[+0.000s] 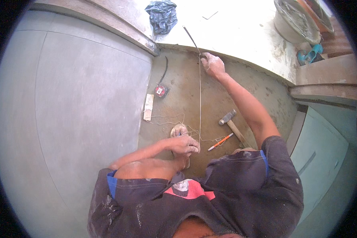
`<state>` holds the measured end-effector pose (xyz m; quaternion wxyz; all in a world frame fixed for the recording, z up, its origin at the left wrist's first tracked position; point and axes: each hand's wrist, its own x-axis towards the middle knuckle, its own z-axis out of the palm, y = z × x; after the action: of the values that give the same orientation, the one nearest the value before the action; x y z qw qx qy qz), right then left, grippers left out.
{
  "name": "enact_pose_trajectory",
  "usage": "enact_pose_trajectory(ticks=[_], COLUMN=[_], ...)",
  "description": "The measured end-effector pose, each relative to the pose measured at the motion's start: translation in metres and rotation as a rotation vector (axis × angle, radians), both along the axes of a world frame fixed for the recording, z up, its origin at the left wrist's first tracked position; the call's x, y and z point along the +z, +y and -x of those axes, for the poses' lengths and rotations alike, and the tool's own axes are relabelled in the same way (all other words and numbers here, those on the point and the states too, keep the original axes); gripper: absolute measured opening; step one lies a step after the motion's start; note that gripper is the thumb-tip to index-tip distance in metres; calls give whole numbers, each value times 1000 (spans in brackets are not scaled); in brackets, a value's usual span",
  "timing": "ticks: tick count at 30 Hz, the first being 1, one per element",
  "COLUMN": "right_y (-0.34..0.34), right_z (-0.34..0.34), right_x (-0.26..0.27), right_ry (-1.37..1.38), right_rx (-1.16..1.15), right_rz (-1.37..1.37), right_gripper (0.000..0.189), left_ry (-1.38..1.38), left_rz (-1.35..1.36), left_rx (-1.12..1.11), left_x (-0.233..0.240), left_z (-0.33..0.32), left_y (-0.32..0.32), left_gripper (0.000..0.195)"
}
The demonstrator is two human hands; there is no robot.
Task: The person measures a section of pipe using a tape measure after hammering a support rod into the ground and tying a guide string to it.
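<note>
A thin white string [200, 98] runs straight between my two hands over the concrete floor [181, 77]. My left hand [186, 145] pinches its near end, close to my sandalled foot. At the far edge of the floor, my right hand [213, 64] is closed at the string's other end, beside a thin dark rod [191, 37] that slants out past the edge. What exactly the right fingers grip is hard to make out. Loose string trails from the left hand to a pale flat block [148, 107] and to an orange pen [220, 142].
A hammer [235, 127] with a wooden handle lies near my right knee. On the left is a tape measure [160, 90] with its dark strip extended. A black plastic bag [162, 16], a mortar bucket [296, 22] and a turquoise object [311, 55] sit beyond the edge.
</note>
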<state>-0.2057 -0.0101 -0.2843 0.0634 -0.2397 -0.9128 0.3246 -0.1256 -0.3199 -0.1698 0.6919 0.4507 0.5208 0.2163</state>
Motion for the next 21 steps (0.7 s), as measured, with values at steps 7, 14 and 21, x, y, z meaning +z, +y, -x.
enact_pose_trajectory(ticks=[7, 14, 21], right_y=[-1, -3, 5], right_z=[2, 5, 6], right_x=[-5, -17, -30], right_ry=[93, 116, 169], right_rx=[-203, -210, -144], right_rz=[-47, -188, -312], right_gripper=[30, 32, 34], left_ry=[-44, -31, 144], left_rz=[-4, 32, -82], left_rx=[74, 115, 164], left_x=[-15, -24, -17], left_z=[-3, -5, 0], left_y=[-14, -20, -35], left_gripper=[25, 25, 24])
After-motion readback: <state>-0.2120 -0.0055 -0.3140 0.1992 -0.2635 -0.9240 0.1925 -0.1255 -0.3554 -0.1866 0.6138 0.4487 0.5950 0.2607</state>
